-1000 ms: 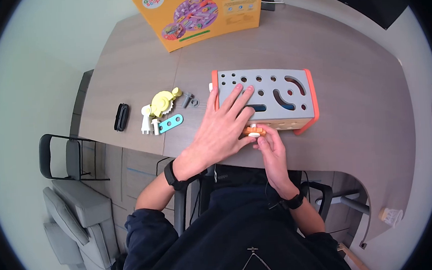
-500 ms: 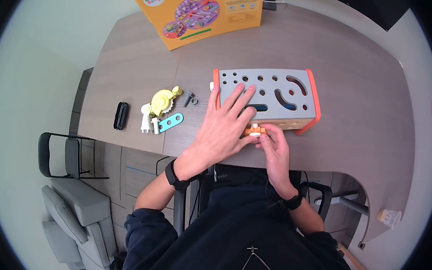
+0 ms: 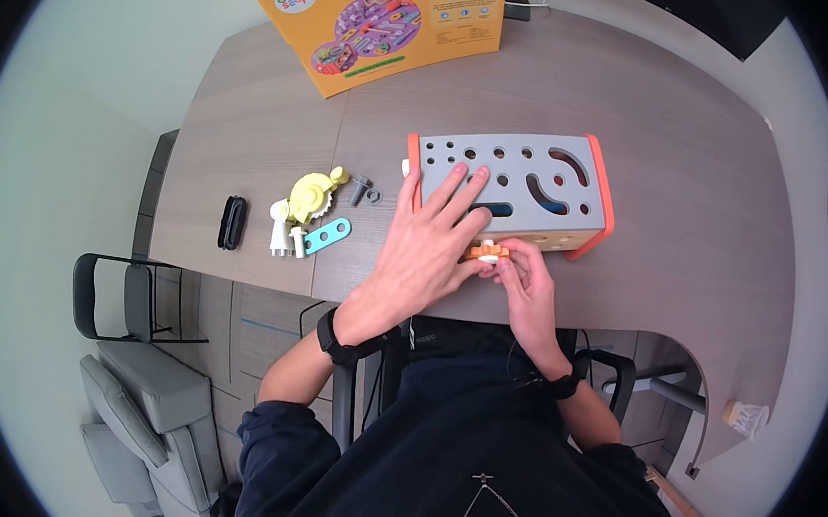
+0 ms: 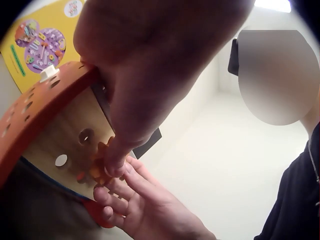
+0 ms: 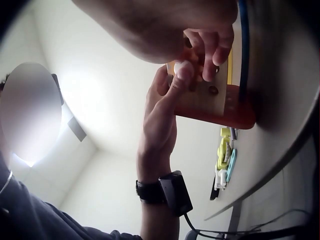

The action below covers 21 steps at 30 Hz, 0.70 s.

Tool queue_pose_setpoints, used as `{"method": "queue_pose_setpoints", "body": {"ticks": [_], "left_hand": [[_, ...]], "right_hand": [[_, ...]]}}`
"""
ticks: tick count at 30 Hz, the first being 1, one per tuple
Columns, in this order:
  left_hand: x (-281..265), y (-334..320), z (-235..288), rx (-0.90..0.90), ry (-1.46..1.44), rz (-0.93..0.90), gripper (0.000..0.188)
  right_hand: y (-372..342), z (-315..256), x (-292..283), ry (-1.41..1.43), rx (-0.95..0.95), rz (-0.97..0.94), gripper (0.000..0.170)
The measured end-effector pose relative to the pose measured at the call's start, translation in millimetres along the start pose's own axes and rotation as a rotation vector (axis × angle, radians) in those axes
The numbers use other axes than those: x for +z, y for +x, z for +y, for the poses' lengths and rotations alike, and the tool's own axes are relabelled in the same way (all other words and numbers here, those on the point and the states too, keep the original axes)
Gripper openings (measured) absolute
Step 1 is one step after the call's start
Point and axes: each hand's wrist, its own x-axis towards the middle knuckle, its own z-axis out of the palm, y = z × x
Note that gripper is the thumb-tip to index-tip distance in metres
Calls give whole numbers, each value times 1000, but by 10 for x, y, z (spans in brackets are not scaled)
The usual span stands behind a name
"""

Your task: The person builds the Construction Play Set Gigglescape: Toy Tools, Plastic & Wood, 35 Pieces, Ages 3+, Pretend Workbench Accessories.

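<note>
At the near wall of the toy box, the orange gear sat between both hands: the right hand pinched it, the thumb of the left hand touched it, the other left fingers spread across the box's top. Toothed, it carried a white peg pointing toward the box.

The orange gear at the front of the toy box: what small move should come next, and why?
Probably a slight turn of the orange gear with the right hand, which pinches its edge. The left hand spreads over the toy box's grey top, which should steady it, with the thumb at the gear's white piece. Whether the gear is already tight, I cannot tell.
</note>
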Motion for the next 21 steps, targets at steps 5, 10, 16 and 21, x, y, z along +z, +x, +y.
{"method": "queue_pose_setpoints", "body": {"ticks": [5, 10, 16, 21], "left_hand": [[23, 14, -11, 11, -1, 17, 53], [-47, 15, -58, 44, -45, 15, 53], [-199, -102, -374, -155, -665, 319, 41], [46, -418, -1053, -525, -88, 209, 33]], "right_hand": [[3, -12, 11, -109, 0, 30, 27], [57, -82, -116, -464, -120, -8, 31], [33, -186, -174, -476, -46, -68, 33], [-41, -283, -402, -611, -37, -91, 36]]}}
